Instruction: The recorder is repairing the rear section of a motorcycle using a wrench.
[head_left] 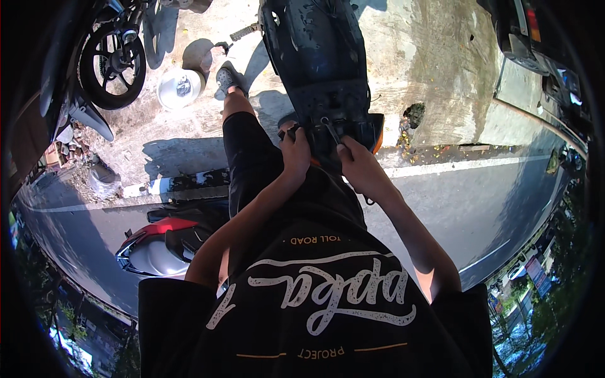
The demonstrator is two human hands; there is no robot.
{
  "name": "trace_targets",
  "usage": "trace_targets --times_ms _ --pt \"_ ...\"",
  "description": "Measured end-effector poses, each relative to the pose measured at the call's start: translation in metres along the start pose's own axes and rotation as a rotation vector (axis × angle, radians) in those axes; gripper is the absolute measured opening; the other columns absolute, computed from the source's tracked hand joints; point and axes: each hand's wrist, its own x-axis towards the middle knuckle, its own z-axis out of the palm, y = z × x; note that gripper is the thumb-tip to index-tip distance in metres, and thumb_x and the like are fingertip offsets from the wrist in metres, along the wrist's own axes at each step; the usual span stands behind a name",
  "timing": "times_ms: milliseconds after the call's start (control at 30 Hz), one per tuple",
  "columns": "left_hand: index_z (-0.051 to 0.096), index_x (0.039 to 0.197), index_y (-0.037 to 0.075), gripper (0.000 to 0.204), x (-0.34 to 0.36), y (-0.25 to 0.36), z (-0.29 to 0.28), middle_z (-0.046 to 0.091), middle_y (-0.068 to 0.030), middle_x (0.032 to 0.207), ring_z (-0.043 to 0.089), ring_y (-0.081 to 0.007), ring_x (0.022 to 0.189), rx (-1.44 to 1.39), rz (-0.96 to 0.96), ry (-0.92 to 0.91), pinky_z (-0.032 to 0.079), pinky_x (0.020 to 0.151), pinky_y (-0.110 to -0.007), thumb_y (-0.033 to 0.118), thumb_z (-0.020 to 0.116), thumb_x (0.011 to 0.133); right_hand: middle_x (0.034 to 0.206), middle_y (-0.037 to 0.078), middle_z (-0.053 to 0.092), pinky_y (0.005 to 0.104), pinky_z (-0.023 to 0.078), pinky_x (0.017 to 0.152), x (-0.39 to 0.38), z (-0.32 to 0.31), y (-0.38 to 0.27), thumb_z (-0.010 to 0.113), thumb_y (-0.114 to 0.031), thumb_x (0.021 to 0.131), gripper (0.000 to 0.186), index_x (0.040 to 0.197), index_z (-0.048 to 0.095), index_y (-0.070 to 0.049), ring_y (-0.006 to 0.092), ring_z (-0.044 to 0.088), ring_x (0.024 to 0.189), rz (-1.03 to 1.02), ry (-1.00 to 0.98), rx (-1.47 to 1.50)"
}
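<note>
A black motorcycle rear body (321,69), dusty and scuffed, extends away from me with its near end at my hands. My right hand (364,169) is closed around a metal wrench (332,131). The wrench's ring end rests over the dark parts at the middle of that near end; I cannot tell whether it sits on a bolt. My left hand (295,154) is at the left side of the same end, its fingers curled closed by a small dark piece (290,132). What those fingers grip is mostly hidden. An orange edge shows right of the near end.
A white bucket (180,89) stands on the concrete at left, near a motorcycle wheel (113,66). A red and black scooter (165,246) is parked lower left on the road. A hole (414,115) in the concrete lies to the right. A dark vehicle (526,38) stands at far right.
</note>
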Motion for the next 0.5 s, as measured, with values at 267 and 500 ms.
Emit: trace_targets --times_ms 267,500 --pt "0.063 0.097 -0.008 0.031 -0.011 0.025 -0.002 0.063 -0.0125 0.084 0.061 -0.0197 0.078 -0.046 -0.125 -0.062 0.048 0.074 -0.034 0.019 0.047 0.095 0.06 0.002 0.045 0.0305 0.034 0.041 0.0 -0.011 -0.001 0.042 -0.027 0.106 0.022 0.099 0.051 -0.008 0.0115 0.043 0.044 0.033 -0.09 0.033" --pt "0.062 0.099 -0.009 0.034 -0.007 0.012 0.001 0.059 -0.0196 0.098 0.059 -0.0285 0.089 -0.005 -0.117 -0.009 0.047 0.084 -0.041 0.021 0.046 0.095 0.059 0.002 0.044 0.03 0.033 0.04 0.003 -0.015 -0.002 0.042 -0.025 0.107 0.021 0.1 0.051 -0.007 0.0104 0.04 0.043 0.031 -0.126 0.01"
